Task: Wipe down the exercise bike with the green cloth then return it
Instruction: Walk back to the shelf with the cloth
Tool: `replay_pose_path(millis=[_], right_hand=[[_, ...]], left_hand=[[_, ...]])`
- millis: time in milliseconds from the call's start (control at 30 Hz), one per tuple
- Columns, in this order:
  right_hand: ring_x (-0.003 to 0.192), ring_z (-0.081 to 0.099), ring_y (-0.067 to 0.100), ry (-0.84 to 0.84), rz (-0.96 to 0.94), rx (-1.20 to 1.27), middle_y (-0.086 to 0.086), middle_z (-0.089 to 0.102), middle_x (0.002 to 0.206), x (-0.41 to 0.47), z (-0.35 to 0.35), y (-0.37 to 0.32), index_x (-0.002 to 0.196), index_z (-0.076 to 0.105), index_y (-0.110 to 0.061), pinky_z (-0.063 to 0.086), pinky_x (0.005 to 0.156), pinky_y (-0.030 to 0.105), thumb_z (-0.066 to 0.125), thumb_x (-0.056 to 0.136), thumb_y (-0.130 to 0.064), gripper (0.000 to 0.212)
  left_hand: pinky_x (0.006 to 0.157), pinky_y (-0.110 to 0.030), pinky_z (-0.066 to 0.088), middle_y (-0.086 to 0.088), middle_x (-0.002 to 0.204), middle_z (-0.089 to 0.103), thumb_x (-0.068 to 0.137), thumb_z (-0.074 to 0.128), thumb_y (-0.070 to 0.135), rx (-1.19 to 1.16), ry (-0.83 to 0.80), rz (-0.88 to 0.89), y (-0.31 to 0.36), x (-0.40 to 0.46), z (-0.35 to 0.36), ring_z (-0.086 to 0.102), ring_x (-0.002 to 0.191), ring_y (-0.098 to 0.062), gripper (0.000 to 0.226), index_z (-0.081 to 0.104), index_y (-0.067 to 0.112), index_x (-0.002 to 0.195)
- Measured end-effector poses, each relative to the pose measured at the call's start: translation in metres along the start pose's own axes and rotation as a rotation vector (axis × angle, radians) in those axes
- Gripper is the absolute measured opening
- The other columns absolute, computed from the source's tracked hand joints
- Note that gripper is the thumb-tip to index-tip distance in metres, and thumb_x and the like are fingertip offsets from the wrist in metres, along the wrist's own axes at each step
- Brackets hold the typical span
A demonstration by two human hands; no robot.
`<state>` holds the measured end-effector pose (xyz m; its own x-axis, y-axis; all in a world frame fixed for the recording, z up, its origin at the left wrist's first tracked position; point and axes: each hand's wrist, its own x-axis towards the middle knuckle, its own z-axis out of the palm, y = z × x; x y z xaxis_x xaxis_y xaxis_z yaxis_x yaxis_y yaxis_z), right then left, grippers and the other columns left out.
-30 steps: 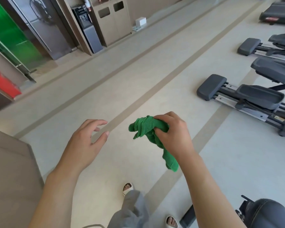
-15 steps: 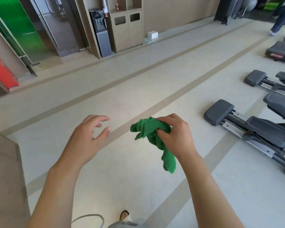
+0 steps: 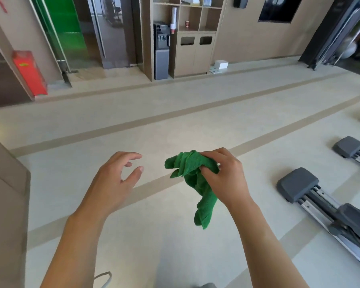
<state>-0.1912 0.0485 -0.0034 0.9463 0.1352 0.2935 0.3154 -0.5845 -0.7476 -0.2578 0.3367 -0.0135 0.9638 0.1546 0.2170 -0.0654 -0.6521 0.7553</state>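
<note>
Head view: floor (image 3: 175, 125) of a gym hall was seen, with both forearms raised in front.
Right hand (image 3: 224, 177): fingers and thumb were curled round the green cloth (image 3: 192, 175); the upper bunch was pinched, the tail was left hanging free below the palm, in the air above the floor.
Grip reason: cloth was judged to be bunched for carrying, not spread for wiping.
Left hand (image 3: 114, 181): held empty, fingers loosely spread and slightly bent, just beside the cloth but apart from it; likely readied to take or straighten it.
Exercise bike: not identified; grey machine rails (image 3: 320, 200) were seen at the floor's right edge.
Far wall: cabinet (image 3: 192, 55) and water dispenser (image 3: 161, 50) were noted.
Stage: cannot be told whether wiping was done or pending.
</note>
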Motion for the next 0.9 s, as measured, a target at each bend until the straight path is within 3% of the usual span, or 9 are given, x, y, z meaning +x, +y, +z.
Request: replay_pose_path(millis=[333, 600, 900], right_hand=[[0.097, 0.063, 0.002, -0.071, -0.031, 0.015, -0.015, 0.064, 0.104, 0.122, 0.029, 0.044, 0.114, 0.079, -0.028, 0.046, 0.080, 0.007, 0.071, 0.085, -0.004, 0.038], [0.097, 0.063, 0.002, -0.039, -0.054, 0.031, -0.016, 0.064, 0.102, 0.250, 0.002, 0.108, 0.113, 0.080, -0.026, 0.045, 0.078, 0.006, 0.071, 0.085, -0.002, 0.038], [0.097, 0.063, 0.001, -0.054, -0.034, 0.101, -0.016, 0.064, 0.101, 0.367, -0.007, 0.177, 0.113, 0.080, -0.024, 0.045, 0.079, 0.005, 0.072, 0.084, 0.000, 0.038]], left_hand=[[0.105, -0.032, 0.046, 0.026, 0.132, 0.056, 0.101, 0.059, 0.042, 0.115, 0.058, -0.016, -0.030, 0.108, 0.022, 0.051, 0.130, -0.004, 0.031, 0.062, 0.037, 0.131], [0.115, -0.029, 0.034, 0.020, 0.144, 0.052, 0.099, 0.061, 0.042, 0.222, 0.091, -0.011, -0.003, 0.229, 0.086, 0.038, 0.140, -0.002, 0.039, 0.060, 0.035, 0.138], [0.112, -0.026, 0.032, 0.024, 0.144, 0.048, 0.099, 0.059, 0.044, 0.247, 0.084, -0.038, 0.021, 0.342, 0.142, 0.036, 0.142, 0.000, 0.042, 0.058, 0.036, 0.140]])
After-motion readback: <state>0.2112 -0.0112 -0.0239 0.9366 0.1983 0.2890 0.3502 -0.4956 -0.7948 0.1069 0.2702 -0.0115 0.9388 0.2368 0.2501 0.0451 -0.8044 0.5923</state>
